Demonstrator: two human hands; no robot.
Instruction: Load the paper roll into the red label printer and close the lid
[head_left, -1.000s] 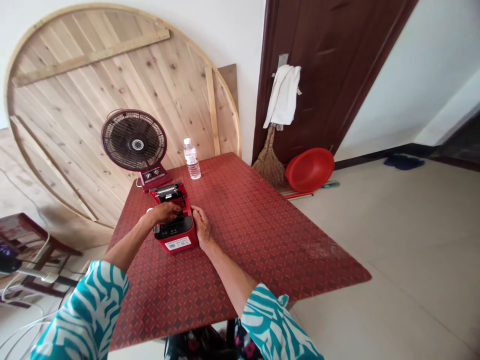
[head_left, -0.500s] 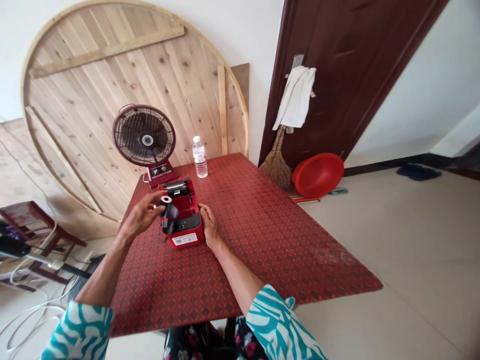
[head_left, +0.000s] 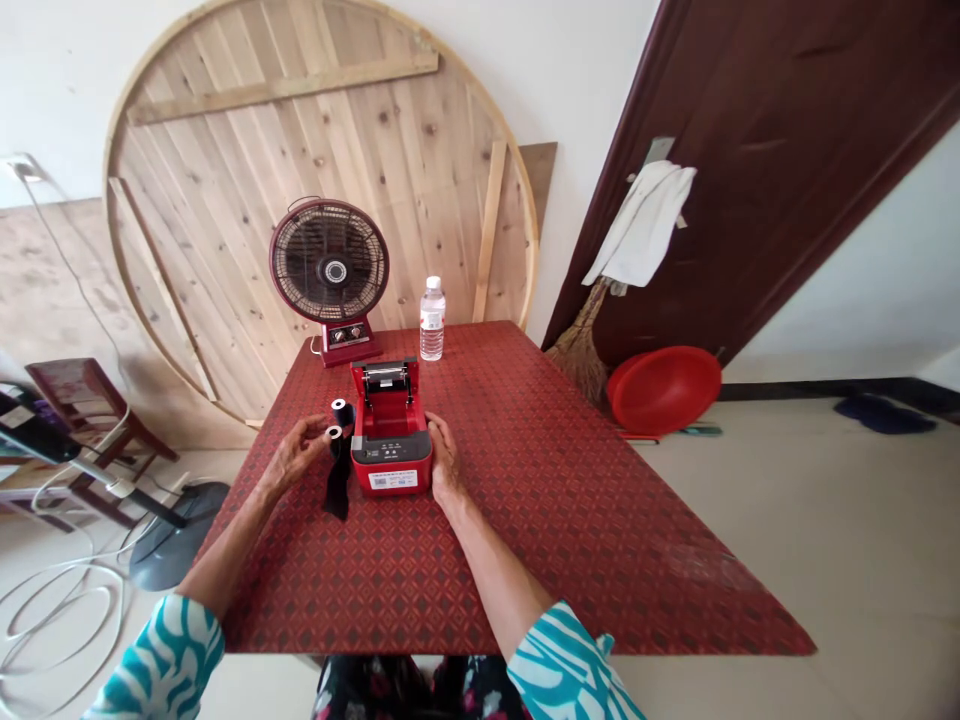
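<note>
Braces red printer (head_left: 394,466) with right hand (head_left: 445,458), fingers extended along its right side, presumably to prevent shifting. Left of printer, holds left hand (head_left: 294,456) at nearer black roll (head_left: 337,447); cannot tell whether pinching.

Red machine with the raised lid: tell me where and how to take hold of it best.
Probably by both side walls of the red machine, reached from the near side: its body is boxy and sits flat, while the raised lid stands at the far end.
</note>
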